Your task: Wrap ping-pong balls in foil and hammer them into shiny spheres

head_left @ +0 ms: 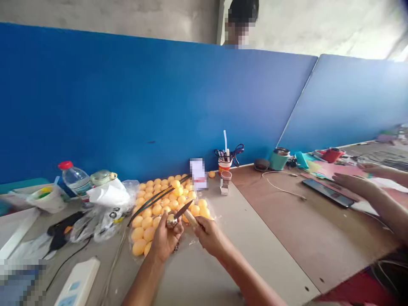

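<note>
My left hand [165, 240] is closed around a shiny, round metal piece [171, 221]. A dark, pointed blade [184, 208] slants up and to the right between my hands; which piece it joins, I cannot tell. In my right hand [212, 236] is a pale, wood-like handle [190, 218], its end close to the blade. Just behind both hands lie many orange balls [148, 233] in clear plastic. Long dark green strips [156, 199] rest across them.
Left are a power strip [79, 282], plastic bags [108, 219] and a red-capped bottle [75, 178]. A pen cup [225, 165] stands by the blue partition [127, 106]. At right, another person's hands [353, 185] are near a phone [328, 193]. Someone's head shows beyond the partition.
</note>
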### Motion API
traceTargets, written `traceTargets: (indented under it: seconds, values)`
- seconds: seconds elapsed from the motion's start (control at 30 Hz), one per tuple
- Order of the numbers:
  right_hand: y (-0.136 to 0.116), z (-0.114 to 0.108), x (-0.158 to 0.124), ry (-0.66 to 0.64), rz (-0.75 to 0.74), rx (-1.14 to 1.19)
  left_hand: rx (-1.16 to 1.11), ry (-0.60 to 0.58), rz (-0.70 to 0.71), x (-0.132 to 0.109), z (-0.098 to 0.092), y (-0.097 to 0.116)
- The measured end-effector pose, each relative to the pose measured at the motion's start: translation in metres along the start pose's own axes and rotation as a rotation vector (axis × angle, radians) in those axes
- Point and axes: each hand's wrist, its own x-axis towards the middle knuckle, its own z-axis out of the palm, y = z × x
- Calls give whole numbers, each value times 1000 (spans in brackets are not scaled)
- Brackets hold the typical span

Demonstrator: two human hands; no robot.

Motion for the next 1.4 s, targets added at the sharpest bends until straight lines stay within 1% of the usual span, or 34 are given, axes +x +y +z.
traceTargets:
  seconds: [0.07, 0.13, 0.2, 0.27, 0.33, 0.47, 0.5, 0.67, 0.73, 0.8, 0.87, 1.03, 1.1, 1.2, 1.27, 1.33, 1.4]
  values:
    - [2, -4, 0, 52, 20, 18, 18, -56, 7, 1, 0, -2]
    - [2, -5, 1, 76, 30, 15, 34, -84, 8, 2, 0, -3]
    - [2, -3, 2, 72, 28, -11, 47, -88, 0, 3, -2, -3]
    - [-1, -1, 2, 39, 28, -43, 50, -53, -12, 3, -4, -2]
    - [-4, 0, 3, 16, 41, -45, 37, -43, -14, 3, -6, 0]
    - [-8, -4, 3, 55, 67, 3, 22, -121, -6, 3, -5, 0]
    - [-8, -4, 3, 60, 68, 2, 27, -123, -9, 3, -5, -1]
    - [-8, -2, 3, -8, 66, -36, 41, -37, -9, 4, -4, 0]
    - [-8, -2, 3, 3, 75, -27, 36, -56, 0, 3, -4, 0]
    - [-8, -4, 3, 40, 75, -20, 43, -90, 1, 3, -4, 1]
    - [-8, -3, 3, 55, 64, -22, 50, -87, -6, 3, -3, 1]
    - [-6, 1, 2, -6, 68, -72, 51, 32, -15, 1, 0, 1]
    - [-6, 1, 2, 9, 85, -57, 51, 18, -15, 0, 1, 2]
    - [-7, 0, 2, 53, 99, -42, 51, -50, -23, 1, 0, 2]
    - [-9, 0, 2, 45, 95, -60, 57, -43, -33, 2, -3, 2]
    - [-10, 0, 2, 8, 75, -79, 62, -14, -35, 3, -5, 2]
    - [-10, 0, 2, -10, 64, -72, 61, -13, -22, 4, -6, 2]
